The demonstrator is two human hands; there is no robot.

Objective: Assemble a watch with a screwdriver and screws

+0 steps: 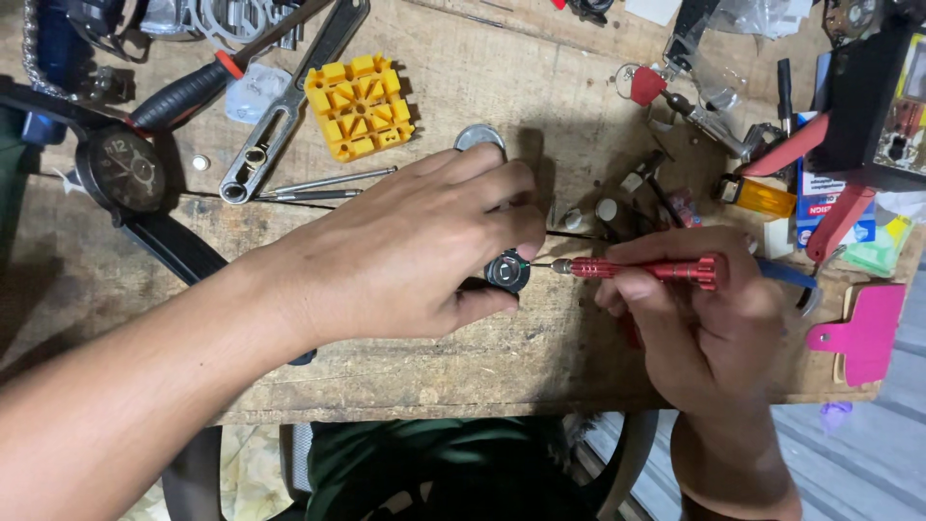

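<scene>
On the worn wooden counter (pixel 463 371), the left hand (pixel 405 251) lies palm-down with its fingers (pixel 506 183) curled shut around a small round watch case (pixel 507 270), pinning it near the counter's front edge. The right hand (pixel 699 318) has its fingers closed on a slim red screwdriver (pixel 641 268), held level, its tip touching the case's right side. Bare wood runs between the hands and the front edge, a narrow strip. Behind the left hand sit a yellow case-holder block (pixel 359 104), a metal case wrench (pixel 280 116) and a round metal case back (pixel 479 137), just beside the knuckles. A black wristwatch (pixel 123 172) lies at the left edge. To the right, crowded small tools and a pink plastic piece (pixel 863 333) hang at the counter's corner.
</scene>
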